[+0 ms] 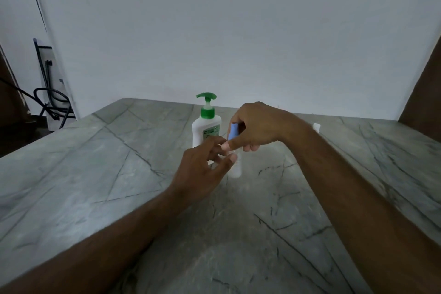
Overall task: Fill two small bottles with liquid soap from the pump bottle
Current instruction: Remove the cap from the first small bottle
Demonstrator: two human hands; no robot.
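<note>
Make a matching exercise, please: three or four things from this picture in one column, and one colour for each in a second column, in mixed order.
Things:
1. pump head
2. small bottle's cap
3. pump bottle's body
4. countertop

Colours:
a. blue
b. grey with dark veins
c. green
d. white

Pairs: 1-c, 2-a, 3-d, 4-b

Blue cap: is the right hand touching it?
Touching. The head view shows the right hand with its fingers curled round the blue cap atop the small clear bottle.
</note>
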